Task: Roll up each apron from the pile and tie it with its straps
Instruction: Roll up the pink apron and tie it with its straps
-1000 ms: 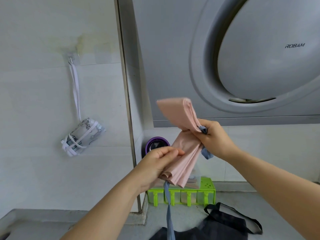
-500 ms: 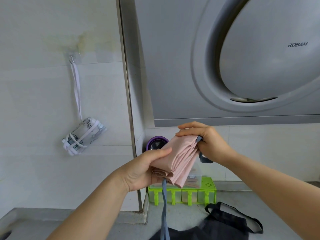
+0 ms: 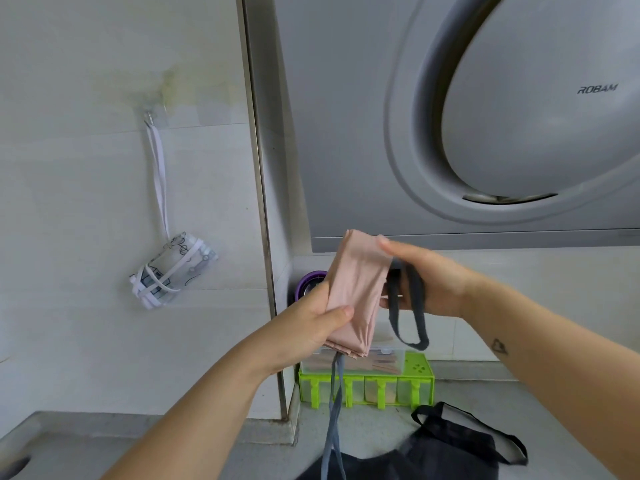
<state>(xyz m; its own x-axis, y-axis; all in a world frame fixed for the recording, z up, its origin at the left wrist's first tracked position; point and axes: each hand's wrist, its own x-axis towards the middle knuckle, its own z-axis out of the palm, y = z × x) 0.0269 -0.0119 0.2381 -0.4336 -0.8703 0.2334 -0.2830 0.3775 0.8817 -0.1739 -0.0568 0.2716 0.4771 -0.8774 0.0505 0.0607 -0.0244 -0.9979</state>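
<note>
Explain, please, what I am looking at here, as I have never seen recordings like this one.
There is no machine: a person wears a camera on the head, so each picture looks forward and down at their own hands. The left hand grips a rolled pink apron; the right hand touches its upper end, where a dark strap loops down. Grey straps hang below the roll. On the counter sit a black apron and a green rack. Another rolled apron hangs on the wall.
</note>
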